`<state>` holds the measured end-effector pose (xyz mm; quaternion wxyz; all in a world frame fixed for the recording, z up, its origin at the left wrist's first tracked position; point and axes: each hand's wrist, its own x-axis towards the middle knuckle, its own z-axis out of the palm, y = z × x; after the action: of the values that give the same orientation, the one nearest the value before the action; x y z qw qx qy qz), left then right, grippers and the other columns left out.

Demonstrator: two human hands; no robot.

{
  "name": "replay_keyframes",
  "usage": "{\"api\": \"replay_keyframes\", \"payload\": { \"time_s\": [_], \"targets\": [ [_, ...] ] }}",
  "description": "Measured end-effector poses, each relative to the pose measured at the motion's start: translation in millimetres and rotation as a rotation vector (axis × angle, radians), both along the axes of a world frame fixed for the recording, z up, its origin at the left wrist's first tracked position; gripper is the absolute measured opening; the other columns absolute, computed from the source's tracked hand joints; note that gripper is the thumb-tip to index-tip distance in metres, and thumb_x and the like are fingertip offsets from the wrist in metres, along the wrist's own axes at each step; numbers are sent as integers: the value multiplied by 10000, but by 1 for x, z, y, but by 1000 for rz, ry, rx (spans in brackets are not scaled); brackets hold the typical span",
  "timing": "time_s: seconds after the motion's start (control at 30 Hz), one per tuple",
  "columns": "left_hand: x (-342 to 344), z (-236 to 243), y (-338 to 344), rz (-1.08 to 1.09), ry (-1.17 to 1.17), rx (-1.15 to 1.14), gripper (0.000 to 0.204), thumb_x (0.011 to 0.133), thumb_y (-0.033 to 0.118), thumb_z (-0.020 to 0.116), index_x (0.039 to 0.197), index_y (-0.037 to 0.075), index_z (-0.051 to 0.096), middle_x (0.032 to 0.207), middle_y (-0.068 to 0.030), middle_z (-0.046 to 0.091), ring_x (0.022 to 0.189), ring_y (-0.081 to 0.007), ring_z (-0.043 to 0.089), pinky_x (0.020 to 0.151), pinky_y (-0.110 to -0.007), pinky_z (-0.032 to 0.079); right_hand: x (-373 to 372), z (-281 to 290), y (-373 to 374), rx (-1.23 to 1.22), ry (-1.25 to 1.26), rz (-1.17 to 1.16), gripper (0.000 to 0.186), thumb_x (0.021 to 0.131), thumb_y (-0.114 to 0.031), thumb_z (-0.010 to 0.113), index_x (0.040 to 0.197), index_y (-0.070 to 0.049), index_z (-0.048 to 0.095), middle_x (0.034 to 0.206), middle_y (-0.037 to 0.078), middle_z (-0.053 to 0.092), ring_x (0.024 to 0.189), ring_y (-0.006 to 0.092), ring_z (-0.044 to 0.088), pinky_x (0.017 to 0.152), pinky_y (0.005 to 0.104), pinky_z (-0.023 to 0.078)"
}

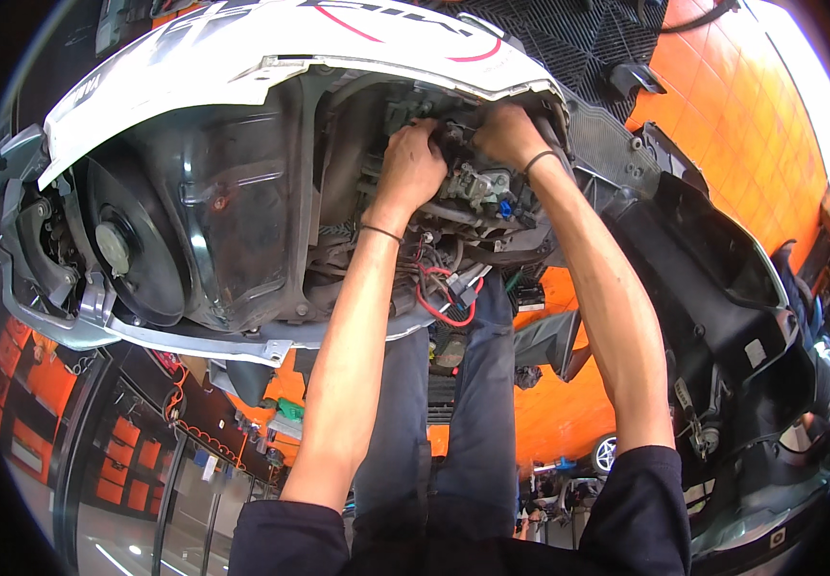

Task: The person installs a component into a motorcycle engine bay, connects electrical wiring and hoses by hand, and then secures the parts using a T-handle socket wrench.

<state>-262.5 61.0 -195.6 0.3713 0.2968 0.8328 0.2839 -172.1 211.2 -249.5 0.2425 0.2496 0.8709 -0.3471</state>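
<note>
Silver-grey, irregular metal engine part point(478, 186), upper centre: uncovered, work seemingly unfinished; left hand point(414, 165), right hand point(509, 135) curled, holds unclear.

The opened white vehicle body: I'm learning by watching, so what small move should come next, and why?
Perhaps gently wiggle the irregular black part between the left hand and right hand: both sit close beside it in a cramped space, their exact grip is hard to make out, and a silvery metal assembly with a bright-blue piece lies just below in view.
</note>
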Motion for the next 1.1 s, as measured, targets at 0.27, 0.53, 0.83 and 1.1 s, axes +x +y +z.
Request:
{"api": "replay_keyframes", "payload": {
  "time_s": [0.27,0.53,0.83,1.1],
  "targets": [
    [-4,-15,8,-78,-34,-22,322,753,8,554,1017,10,737,1017,-264,690,1033,-433,646,935,-477,517,1,9,-16,-35,1,-157,176,763,-152,666,805,-1,745,897,234,717,916,388,701,846,453,559],
    [-14,-16,15,-43,-129,-171,365,747,14,552,1043,53,762,1024,-278,688,1042,-417,656,948,-458,525,5,3,-14,-92,76,-145,305,730,-85,672,1014,9,733,945,296,687,933,427,683,853,441,550],
    [-18,-29,10,-57,-116,-181,346,767,53,559,1055,31,750,1055,-257,693,1058,-418,654,948,-441,519,4,5,-19,-109,139,-178,197,758,-135,672,903,-25,749,924,233,710,916,395,684,848,443,543],
    [-17,-26,9,-54,-111,-140,296,750,40,567,980,-10,747,1008,-288,686,1049,-441,644,956,-460,524,6,4,-17,-80,122,-130,232,743,-124,669,943,-34,748,929,232,710,944,400,679,878,448,538]
  ]
}}
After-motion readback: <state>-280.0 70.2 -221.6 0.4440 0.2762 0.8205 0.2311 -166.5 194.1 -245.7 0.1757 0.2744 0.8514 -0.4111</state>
